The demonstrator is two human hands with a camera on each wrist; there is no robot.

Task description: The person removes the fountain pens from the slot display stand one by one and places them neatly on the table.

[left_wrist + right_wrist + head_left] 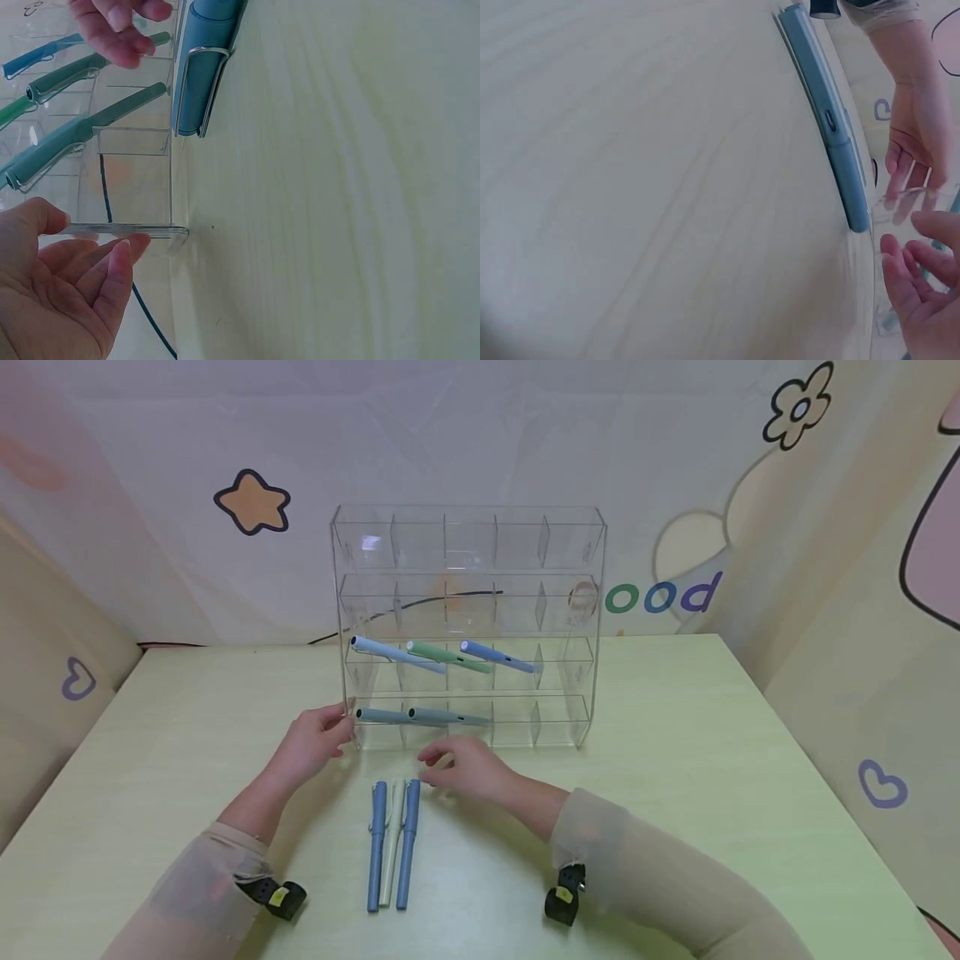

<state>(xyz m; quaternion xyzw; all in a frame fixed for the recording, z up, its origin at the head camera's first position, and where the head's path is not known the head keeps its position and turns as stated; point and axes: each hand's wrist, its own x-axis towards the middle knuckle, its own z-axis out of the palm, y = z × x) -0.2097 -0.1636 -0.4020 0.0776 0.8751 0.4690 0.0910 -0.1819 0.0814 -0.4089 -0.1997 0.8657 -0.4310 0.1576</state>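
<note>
here we pinch the left side of the clear rack with our left hand, while our right hand, fingers loosely bent around nothing, is near three pens on the table; five other pens lie across the rack's two lower shelves

I'm seeing near pens blue, whitish, blue left to right. Far rack clear; upper pens light blue, green, violet-blue; lower pens grey-teal. Table yellow-green, wood-grained.
</note>
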